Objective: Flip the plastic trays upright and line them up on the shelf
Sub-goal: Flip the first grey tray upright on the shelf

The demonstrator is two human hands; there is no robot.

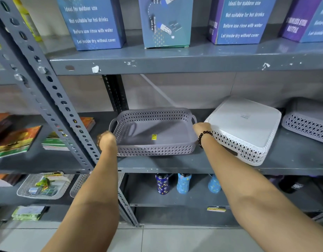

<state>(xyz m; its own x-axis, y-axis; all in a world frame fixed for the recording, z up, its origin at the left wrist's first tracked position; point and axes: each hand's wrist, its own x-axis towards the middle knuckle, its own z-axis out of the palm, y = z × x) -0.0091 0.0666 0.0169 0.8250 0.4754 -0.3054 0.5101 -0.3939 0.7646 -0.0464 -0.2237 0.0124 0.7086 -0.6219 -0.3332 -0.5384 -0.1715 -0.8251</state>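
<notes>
A grey lattice-sided plastic tray (162, 131) stands upright on the middle shelf (175, 165), with a yellow sticker on its floor. My left hand (106, 140) grips its left end by the handle. My right hand (202, 128), with a dark bead bracelet on the wrist, grips its right end. Just right of it a white tray (248, 124) lies upside down, partly tilted. Further right a second grey tray (309, 119) also lies upside down, cut off by the frame edge.
A perforated grey upright post (53, 99) crosses in front at left. Blue bottle boxes (95, 24) stand on the shelf above. Books (15, 139) lie at left. Bottles (182, 182) stand on the shelf below, and a mesh tray (44, 186) with small items sits at lower left.
</notes>
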